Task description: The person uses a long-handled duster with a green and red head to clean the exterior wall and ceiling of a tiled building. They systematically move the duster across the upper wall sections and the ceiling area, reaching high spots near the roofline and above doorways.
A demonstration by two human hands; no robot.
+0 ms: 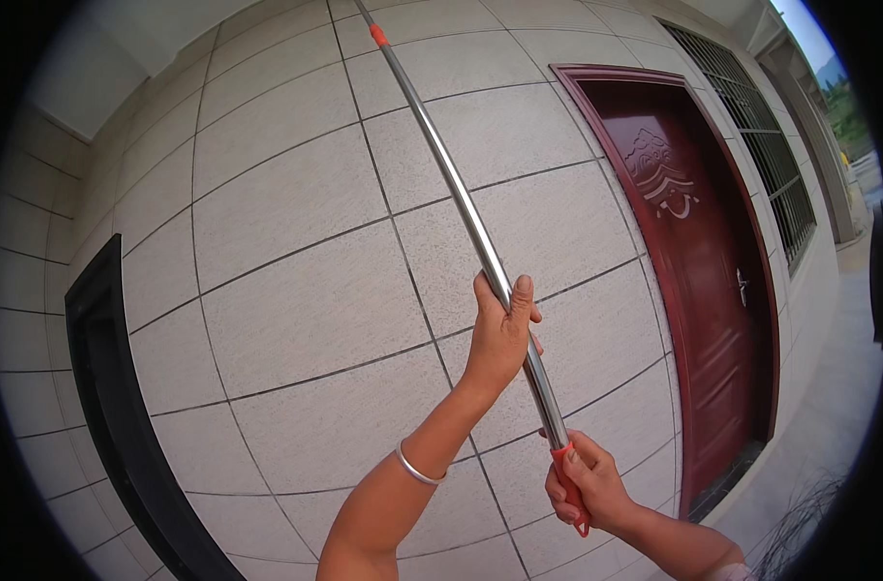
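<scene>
A long metal telescopic pole slants from the lower right up past the top edge of the head view, where its far end is out of sight. My left hand is wrapped around the shaft partway up, thumb lying along the metal. Lower down, my right hand grips the red plastic handle, which ends in a hanging loop. An orange-red collar joins the thick tube to a thinner section above. On my left forearm sits a silver bangle.
A wall of pale rectangular tiles with dark joints stands before me. At right are a dark red panelled door with a lever handle and a barred window. A black-framed opening stands at left. Smooth pale flooring runs along the right.
</scene>
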